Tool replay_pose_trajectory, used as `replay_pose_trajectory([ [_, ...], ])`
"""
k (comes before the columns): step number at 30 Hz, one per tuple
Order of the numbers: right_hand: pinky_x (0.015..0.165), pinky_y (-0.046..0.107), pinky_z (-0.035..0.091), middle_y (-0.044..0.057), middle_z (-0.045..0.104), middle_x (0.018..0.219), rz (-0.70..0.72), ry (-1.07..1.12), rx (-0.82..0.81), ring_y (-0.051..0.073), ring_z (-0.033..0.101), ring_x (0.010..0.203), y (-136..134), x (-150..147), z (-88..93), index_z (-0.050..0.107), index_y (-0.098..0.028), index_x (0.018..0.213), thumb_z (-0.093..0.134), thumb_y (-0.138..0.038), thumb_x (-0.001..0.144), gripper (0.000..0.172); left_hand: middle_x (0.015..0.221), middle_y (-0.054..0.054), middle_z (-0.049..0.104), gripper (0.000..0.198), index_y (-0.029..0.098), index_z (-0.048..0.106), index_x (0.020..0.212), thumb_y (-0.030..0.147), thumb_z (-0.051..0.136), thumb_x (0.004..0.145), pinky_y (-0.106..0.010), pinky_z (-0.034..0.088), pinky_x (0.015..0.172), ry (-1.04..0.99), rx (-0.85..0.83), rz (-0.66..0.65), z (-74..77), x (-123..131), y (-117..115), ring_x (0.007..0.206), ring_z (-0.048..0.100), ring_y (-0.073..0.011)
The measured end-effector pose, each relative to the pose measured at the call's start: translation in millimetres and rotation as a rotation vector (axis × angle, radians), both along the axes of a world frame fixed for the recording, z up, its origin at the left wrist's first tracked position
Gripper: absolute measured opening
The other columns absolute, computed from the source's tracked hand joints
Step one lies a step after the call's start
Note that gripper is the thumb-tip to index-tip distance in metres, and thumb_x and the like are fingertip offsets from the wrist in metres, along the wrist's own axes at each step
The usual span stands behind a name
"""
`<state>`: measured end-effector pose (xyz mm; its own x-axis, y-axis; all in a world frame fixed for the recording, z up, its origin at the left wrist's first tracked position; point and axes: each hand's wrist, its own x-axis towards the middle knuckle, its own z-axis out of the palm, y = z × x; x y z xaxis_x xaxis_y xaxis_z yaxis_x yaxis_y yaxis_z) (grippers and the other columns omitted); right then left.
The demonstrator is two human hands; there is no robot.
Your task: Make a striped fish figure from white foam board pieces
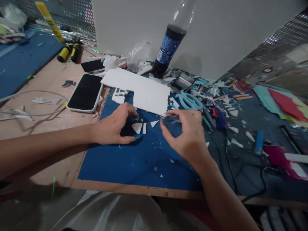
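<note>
My left hand (114, 125) is open over the blue mat (134, 163), thumb and fingers spread around a small white fin-shaped piece (137, 128) with a dark dot. Beside that piece lies a short white strip (144, 128). Between both hands is a pointed white scrap (154, 123). My right hand (186, 131) is curled, with thumb and forefinger tips nearly meeting at the lower edge of a white foam sheet (150, 96). Something small and pale shows at those tips, too small to name. The sheet has a notch cut in its left part.
A phone (84, 93) and yellow-handled pliers (69, 51) lie left. A dark drink bottle (168, 46) stands behind, tilted in view. Light-blue scissors (189, 101), a blue glue gun (219, 118) with a cord, and many white scraps lie right. Coloured paper (286, 102) is far right.
</note>
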<state>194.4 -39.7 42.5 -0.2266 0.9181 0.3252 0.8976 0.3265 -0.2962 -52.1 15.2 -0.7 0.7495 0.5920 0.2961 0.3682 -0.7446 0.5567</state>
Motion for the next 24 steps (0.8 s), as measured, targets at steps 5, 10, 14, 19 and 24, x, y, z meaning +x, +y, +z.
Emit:
replay_pose_trajectory([
  [5, 0.090, 0.040, 0.045, 0.011, 0.052, 0.121, 0.303, 0.129, -0.279, 0.028, 0.044, 0.115, 4.9, -2.5, -2.6, 0.044, -0.024, 0.122, 0.061, -0.029, 0.080, 0.046, 0.111, -0.015, 0.046, 0.040, 0.019, 0.031, 0.099, 0.030, 0.061, 0.076, -0.040, 0.046, 0.076, -0.026, -0.066, 0.044, 1.8, -2.4, -2.4, 0.100, 0.048, -0.0263],
  [10, 0.091, 0.043, 0.044, 0.012, 0.049, 0.121, 0.317, 0.128, -0.366, 0.030, 0.041, 0.118, 6.3, -3.3, -10.7, 0.041, -0.024, 0.121, 0.061, -0.032, 0.078, 0.048, 0.106, -0.010, 0.050, 0.024, 0.021, 0.033, 0.088, 0.026, 0.056, 0.084, -0.038, 0.045, 0.075, -0.213, -0.070, 0.040, 4.5, -6.0, -2.6, 0.097, 0.050, -0.0217],
  [14, 0.089, 0.043, 0.044, 0.012, 0.047, 0.123, 0.315, 0.131, -0.401, 0.030, 0.041, 0.119, 6.8, -2.8, -12.1, 0.041, -0.026, 0.123, 0.060, -0.034, 0.080, 0.048, 0.088, -0.001, 0.047, 0.012, 0.023, 0.035, 0.088, 0.017, 0.043, 0.095, -0.029, 0.044, 0.063, -0.787, 0.061, 0.247, 2.0, -5.6, -6.8, 0.075, 0.049, -0.0115],
  [19, 0.089, 0.042, 0.044, 0.011, 0.047, 0.120, 0.310, 0.143, -0.411, 0.029, 0.041, 0.117, 6.3, -4.2, -12.9, 0.042, -0.026, 0.120, 0.060, -0.034, 0.079, 0.045, 0.096, -0.003, 0.052, 0.035, 0.026, 0.030, 0.103, 0.011, 0.057, 0.086, -0.033, 0.049, 0.069, -0.555, 0.156, 0.015, 3.2, -2.8, -7.0, 0.084, 0.057, -0.0156],
  [24, 0.088, 0.042, 0.044, 0.011, 0.049, 0.118, 0.318, 0.142, -0.395, 0.028, 0.043, 0.114, 6.9, -4.5, -13.9, 0.043, -0.026, 0.118, 0.058, -0.032, 0.080, 0.042, 0.071, 0.002, 0.046, 0.022, 0.023, 0.031, 0.084, 0.022, 0.052, 0.092, -0.024, 0.042, 0.049, -0.531, -0.039, 0.028, 2.4, -6.1, -5.1, 0.057, 0.048, -0.0102],
])
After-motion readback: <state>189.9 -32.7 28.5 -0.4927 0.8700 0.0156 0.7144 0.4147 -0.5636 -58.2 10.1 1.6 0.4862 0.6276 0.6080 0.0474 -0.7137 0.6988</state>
